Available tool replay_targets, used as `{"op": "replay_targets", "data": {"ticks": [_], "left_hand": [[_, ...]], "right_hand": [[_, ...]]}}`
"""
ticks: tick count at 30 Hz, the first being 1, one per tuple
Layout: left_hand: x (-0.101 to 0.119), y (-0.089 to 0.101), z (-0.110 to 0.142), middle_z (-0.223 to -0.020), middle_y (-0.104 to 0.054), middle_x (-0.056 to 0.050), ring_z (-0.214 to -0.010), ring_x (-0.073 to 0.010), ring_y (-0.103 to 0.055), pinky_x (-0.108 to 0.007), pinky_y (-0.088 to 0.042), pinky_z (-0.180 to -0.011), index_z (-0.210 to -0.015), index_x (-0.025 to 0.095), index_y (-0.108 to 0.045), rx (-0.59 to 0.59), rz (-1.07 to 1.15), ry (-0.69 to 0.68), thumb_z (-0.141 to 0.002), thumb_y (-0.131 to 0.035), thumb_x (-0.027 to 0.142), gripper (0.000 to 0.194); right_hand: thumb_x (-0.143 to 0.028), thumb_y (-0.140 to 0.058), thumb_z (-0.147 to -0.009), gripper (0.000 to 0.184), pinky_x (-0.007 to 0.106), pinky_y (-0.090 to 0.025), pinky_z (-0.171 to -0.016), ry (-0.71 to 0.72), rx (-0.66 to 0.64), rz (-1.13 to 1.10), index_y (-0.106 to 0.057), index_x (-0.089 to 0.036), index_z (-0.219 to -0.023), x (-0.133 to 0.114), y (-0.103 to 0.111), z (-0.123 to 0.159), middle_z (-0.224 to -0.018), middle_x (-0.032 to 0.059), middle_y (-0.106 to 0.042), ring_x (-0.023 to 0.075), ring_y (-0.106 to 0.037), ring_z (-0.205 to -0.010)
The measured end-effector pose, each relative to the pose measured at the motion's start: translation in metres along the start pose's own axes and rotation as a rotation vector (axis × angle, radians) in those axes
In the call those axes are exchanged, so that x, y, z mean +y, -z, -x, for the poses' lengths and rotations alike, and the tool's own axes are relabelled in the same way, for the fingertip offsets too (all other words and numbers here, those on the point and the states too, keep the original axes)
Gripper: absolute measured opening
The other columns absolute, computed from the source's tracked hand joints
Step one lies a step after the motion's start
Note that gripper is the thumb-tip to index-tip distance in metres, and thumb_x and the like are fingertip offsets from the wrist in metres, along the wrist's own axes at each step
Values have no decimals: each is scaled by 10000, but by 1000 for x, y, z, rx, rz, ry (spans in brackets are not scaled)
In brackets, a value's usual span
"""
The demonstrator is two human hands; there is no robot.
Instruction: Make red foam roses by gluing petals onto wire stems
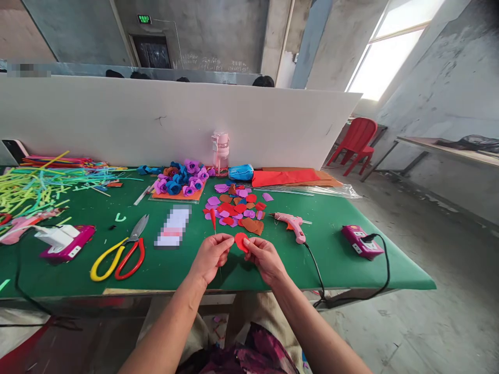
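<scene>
Bare grey concrete walls (218,31) enclosed a long green-topped table (337,262). Over its near side, the worker's right hand (265,257) pinched a round red paper-like petal (239,240), likely light, soft, easily creased, best held by its rim; the left hand (210,257) pinched a slim red-tipped stem (213,220).

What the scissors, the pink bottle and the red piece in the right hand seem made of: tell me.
Scissors: blades of shiny gray metal, by their glint; handles smooth yellow and red, probably plastic.
Pink bottle: likely hard plastic, as it looks glossy and partly see-through, though glass is possible.
Red piece: thin and matte, so probably paper, perhaps foam.
</scene>
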State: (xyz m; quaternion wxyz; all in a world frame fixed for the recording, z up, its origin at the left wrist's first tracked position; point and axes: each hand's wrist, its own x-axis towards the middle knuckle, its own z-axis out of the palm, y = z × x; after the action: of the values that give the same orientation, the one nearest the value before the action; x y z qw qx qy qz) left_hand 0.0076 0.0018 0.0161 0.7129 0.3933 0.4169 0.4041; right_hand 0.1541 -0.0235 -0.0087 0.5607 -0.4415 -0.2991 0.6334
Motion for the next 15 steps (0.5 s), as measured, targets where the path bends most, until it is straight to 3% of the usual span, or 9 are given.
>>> {"op": "replay_targets", "data": {"ticks": [15], "left_hand": [[-3, 0, 3, -432, -336, 104, -351, -8, -210, -171, -135, -343, -714, 135, -587, 19, -45, -10, -588, -718, 322, 261]], "right_hand": [[-419, -707, -659, 300, 199, -334, -484, 89, -15, 210, -589, -144, -639, 3, 3, 1, -545, -28, -541, 64, -452, -472]]}}
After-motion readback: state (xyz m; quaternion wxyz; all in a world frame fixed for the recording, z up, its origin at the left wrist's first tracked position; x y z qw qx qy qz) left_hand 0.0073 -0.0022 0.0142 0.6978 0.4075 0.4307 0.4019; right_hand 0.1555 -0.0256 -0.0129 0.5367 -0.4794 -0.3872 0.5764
